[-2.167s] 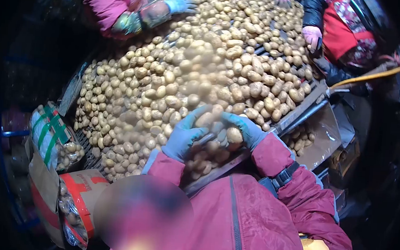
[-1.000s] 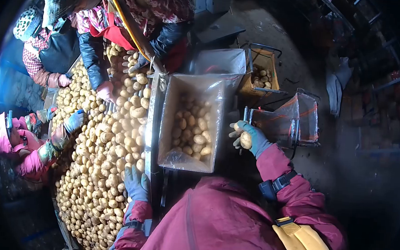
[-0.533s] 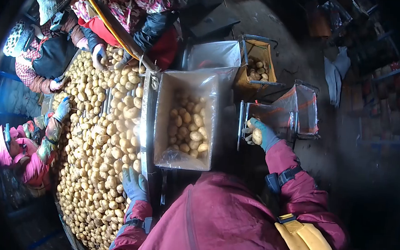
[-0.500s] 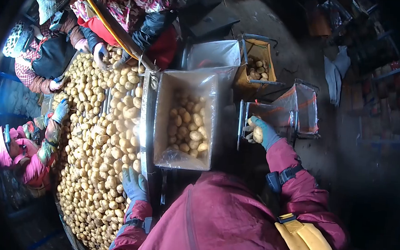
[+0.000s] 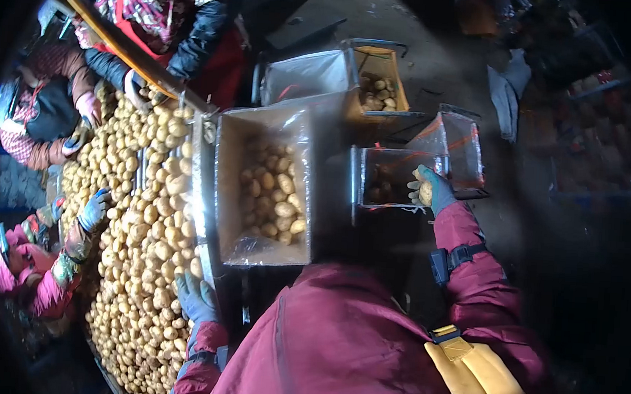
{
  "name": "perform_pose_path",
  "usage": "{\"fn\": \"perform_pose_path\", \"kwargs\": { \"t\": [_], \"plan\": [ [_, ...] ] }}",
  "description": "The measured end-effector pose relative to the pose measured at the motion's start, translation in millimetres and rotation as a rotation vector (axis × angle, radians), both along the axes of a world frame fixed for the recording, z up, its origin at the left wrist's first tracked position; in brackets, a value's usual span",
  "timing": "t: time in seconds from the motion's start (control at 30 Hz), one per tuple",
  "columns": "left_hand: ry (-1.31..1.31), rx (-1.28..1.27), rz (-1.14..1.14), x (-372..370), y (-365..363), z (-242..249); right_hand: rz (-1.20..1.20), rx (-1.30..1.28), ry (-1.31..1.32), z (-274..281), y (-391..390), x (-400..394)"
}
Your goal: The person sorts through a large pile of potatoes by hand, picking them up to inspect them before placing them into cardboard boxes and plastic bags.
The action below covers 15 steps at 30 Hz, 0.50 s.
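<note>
My right hand (image 5: pixel 440 191), in a grey-blue glove, is closed around a potato (image 5: pixel 425 194) at the right front of a plastic-lined bin (image 5: pixel 397 157). Whether a second potato is in the palm cannot be made out. My left hand (image 5: pixel 196 299), also gloved, rests with fingers stretched out on the potatoes (image 5: pixel 154 259) at the near side of the sorting table's metal edge (image 5: pixel 203 226). Between my hands stands a lined cardboard box (image 5: pixel 260 248) with several potatoes (image 5: pixel 286 210) in it.
Co-workers stand across and beside the table; a gloved hand (image 5: pixel 93 211) of one reaches among the potatoes. Behind the box are a lined crate (image 5: pixel 305 77) and a yellow-lined bin (image 5: pixel 401 69) with potatoes. A yellow bar (image 5: pixel 116 37) slants over the table's far end.
The whole view has shifted left. My right hand has moved to the right along the lined bin, still gripping a potato. My left hand stays on the pile.
</note>
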<state>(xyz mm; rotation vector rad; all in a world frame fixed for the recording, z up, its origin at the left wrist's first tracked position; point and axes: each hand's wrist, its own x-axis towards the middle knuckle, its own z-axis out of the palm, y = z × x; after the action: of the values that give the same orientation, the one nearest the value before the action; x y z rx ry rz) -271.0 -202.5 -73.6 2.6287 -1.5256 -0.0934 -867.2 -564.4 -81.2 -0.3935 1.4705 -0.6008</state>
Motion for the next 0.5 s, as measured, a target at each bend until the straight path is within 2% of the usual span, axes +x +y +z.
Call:
{"fn": "perform_pose_path", "kwargs": {
  "t": [0.07,0.1,0.17,0.27,0.37,0.5],
  "plan": [
    [0.002,0.024,0.024,-5.9,-3.4,6.2,-0.092,-0.017,0.071,-12.0,-2.4,-37.5],
    [0.024,0.057,0.054,-6.3,-4.6,8.1,-0.157,-0.006,-0.163,-64.0,-13.5,-88.0],
    [-0.003,0.053,0.023,-1.2,-1.7,3.2,-0.276,-0.14,-0.078,-48.3,-21.3,-115.9],
    [-0.025,0.103,0.037,0.9,-0.8,1.3,-0.289,-0.162,0.124,15.3,-13.4,-121.8],
    [-0.017,0.12,0.06,-2.6,-2.8,4.2,-0.343,-0.043,0.237,10.8,2.4,-134.0],
    [0.004,0.127,0.063,-2.5,-2.6,6.1,-0.264,-0.011,-0.011,-8.0,17.0,-116.3]
  ]
}}
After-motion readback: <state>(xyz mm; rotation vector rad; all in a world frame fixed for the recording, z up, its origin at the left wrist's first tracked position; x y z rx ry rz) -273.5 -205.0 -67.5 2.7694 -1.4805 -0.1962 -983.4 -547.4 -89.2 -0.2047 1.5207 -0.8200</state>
